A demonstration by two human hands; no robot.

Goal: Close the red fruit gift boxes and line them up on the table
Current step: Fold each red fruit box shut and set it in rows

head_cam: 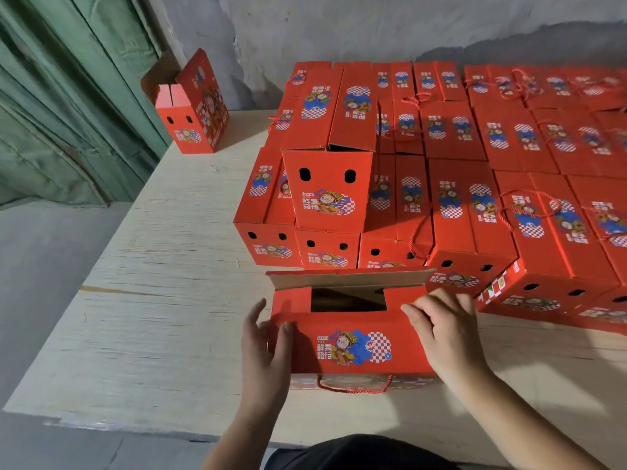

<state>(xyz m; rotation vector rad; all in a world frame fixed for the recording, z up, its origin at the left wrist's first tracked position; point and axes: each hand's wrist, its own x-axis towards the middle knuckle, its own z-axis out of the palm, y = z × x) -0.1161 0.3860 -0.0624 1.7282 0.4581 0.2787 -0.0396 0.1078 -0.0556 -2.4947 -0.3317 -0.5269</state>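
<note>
A red fruit gift box (353, 347) stands before me on the pale wooden table (163, 300), its top partly open with the far brown flap (346, 279) raised and a dark gap showing inside. My left hand (266, 347) touches the box's left end with straight fingers. My right hand (441, 329) lies over the right top flap, fingers slightly bent and pressing down. A red cord handle (354, 388) hangs at the near side.
Several closed red boxes (475, 198) fill the table's right and back in rows, one box (327, 184) stacked on top. A single open box (193, 110) stands at the far left corner. Green door and grey wall lie behind.
</note>
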